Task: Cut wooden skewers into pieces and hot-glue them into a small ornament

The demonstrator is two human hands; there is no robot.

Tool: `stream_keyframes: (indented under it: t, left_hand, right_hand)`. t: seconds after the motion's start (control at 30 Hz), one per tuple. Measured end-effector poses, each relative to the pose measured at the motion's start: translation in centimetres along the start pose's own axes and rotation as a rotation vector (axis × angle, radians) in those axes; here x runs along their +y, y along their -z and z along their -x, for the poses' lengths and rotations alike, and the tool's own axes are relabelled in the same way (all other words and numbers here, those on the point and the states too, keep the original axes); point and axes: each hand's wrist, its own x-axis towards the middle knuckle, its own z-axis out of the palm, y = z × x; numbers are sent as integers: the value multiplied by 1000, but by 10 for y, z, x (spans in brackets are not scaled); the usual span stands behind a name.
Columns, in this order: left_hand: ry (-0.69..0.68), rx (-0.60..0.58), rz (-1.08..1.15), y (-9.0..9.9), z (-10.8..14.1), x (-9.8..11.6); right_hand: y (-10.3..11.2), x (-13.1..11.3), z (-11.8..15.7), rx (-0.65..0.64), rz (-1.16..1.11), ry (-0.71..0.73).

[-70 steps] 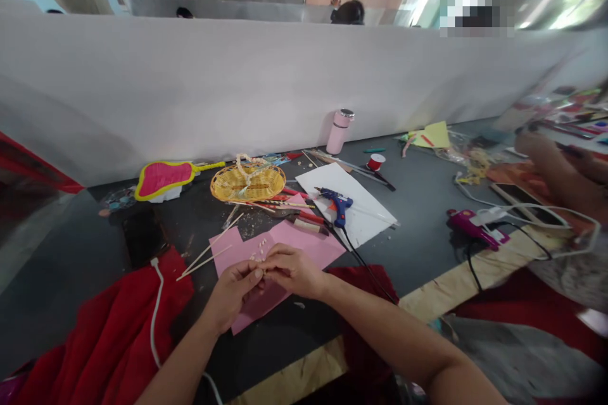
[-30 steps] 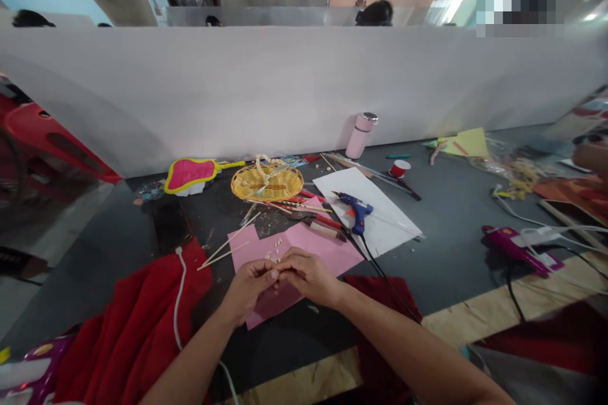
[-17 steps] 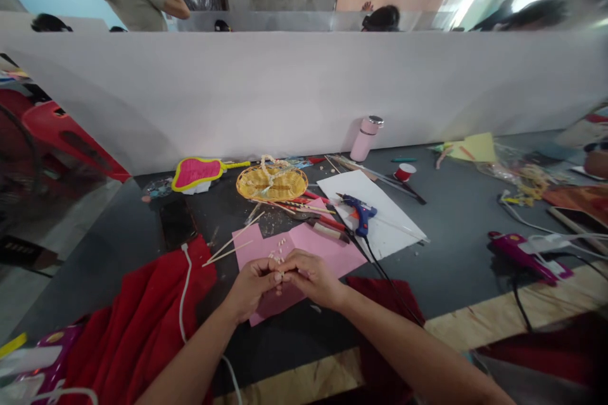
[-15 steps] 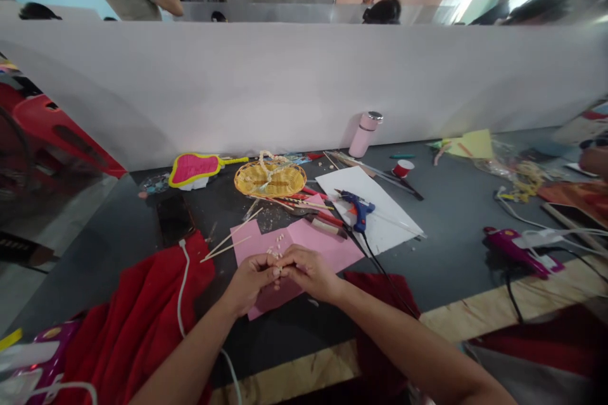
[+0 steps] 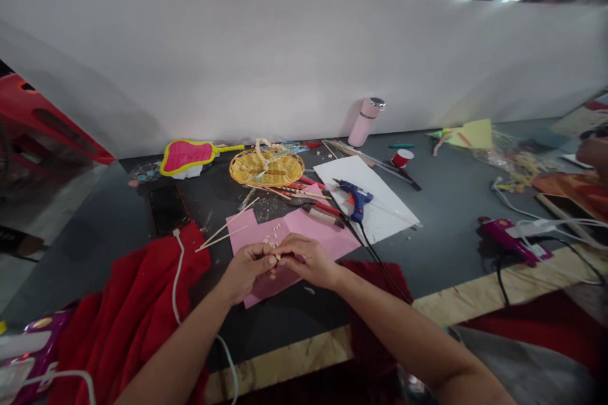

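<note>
My left hand (image 5: 249, 269) and my right hand (image 5: 306, 259) meet over a sheet of pink paper (image 5: 266, 288). Both are closed, fingertips pinched together around a tiny pale piece (image 5: 278, 257), too small to name for certain. Several similar cream bits (image 5: 276, 228) lie on the paper just beyond the fingers. Left of the paper are thin wooden sticks (image 5: 223, 231). A blue hot glue gun (image 5: 357, 197) rests on white paper (image 5: 394, 209) to the right, its black cord running toward me past my right wrist.
Behind my hands stand a yellow woven basket (image 5: 242, 171) and a pink flask (image 5: 365, 123). A red cloth (image 5: 142, 291), a phone (image 5: 167, 209) and a white cable lie left. A purple power strip (image 5: 515, 240) is at right; a white partition (image 5: 285, 63) closes the back.
The camera view has tilted down slightly, so the scene sits higher in the picture. My hands stay pinched together over the pink paper, with only slight finger movement.
</note>
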Motion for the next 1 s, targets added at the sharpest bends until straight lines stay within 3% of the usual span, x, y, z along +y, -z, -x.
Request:
stream_keyframes:
  t: [0.3,0.6,1.0]
  left_hand:
    - [-3,-1,6,-2,0,2]
    - [24,15,77,0,0,2]
    - [16,41,40,-1,1,4]
  right_hand:
    - [1,2,1,-38,66,8]
    - [6,1,-1,156,95,-36]
    - [6,0,-1,154,91,-37]
